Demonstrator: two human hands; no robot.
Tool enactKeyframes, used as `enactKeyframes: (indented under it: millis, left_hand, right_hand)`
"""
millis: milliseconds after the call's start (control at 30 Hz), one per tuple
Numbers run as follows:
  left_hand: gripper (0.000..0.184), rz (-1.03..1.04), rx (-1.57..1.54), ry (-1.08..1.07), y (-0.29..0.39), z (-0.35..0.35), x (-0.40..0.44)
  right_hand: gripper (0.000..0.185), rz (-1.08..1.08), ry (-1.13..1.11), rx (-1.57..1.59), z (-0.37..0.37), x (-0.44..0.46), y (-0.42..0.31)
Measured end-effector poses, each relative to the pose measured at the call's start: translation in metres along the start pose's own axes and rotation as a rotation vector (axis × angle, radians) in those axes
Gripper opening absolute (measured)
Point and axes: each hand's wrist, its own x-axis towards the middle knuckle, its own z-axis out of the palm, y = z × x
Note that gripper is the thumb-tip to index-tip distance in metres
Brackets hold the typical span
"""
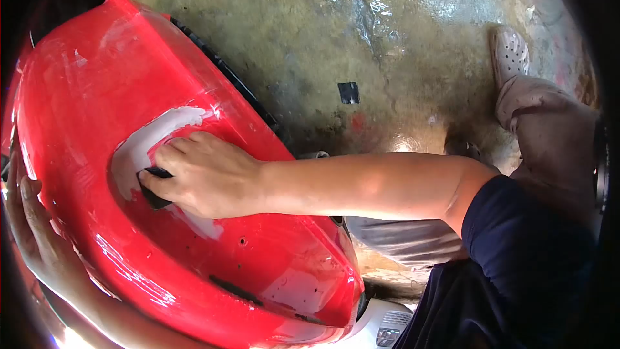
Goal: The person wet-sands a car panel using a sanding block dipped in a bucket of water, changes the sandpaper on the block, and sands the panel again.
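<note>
A large red body panel [97,84] with glossy and dulled areas fills the left of the view. A pale grey filler patch [132,148] curves across its recessed face. My right hand [203,174] presses on this patch with fingers curled round a black piece of sandpaper [155,199]. Part of that piece is hidden under the fingers. At the far left edge, my left hand [39,232] lies along the panel's outer rim with its fingers stretched out. Some of its fingertips fade into the dark image border.
A small black square [349,93] lies on the stained, partly wet concrete floor [290,32]. At the right are a trousered leg [549,123] and a light perforated clog [511,55]. A white part with a label [387,323] sits below the panel's lower right end.
</note>
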Motion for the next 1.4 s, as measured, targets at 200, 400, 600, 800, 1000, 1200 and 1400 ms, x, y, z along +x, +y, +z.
enactKeyframes:
  millis: [200,400,600,800,1000,1200,1400]
  left_hand:
    - [0.038,0.017,0.029,-0.033,-0.002,0.003,0.004]
    - [0.037,0.017,0.062,-0.064,-0.004,0.002,0.004]
    - [0.038,0.027,0.118,-0.087,-0.014,-0.001,0.005]
    - [0.038,0.204,0.533,-0.139,-0.037,-0.016,0.015]
    - [0.042,-0.145,-0.025,-0.075,-0.01,0.002,0.006]
    - [0.045,-0.02,0.142,-0.169,-0.047,-0.013,0.012]
    - [0.046,0.01,0.065,-0.15,-0.003,0.006,0.0]
  right_hand:
    - [0.028,-0.221,-0.017,0.029,-0.005,0.032,0.023]
    - [0.025,-0.126,0.036,-0.052,0.0,0.029,0.019]
    - [0.026,-0.267,-0.081,-0.007,-0.011,0.035,0.029]
    - [0.028,-0.198,-0.053,-0.018,-0.002,0.026,0.011]
    - [0.028,-0.123,-0.108,-0.047,0.003,0.025,0.0]
    - [0.026,-0.203,-0.033,-0.072,-0.001,0.029,0.011]
    - [0.026,-0.118,-0.019,-0.109,-0.002,0.027,0.006]
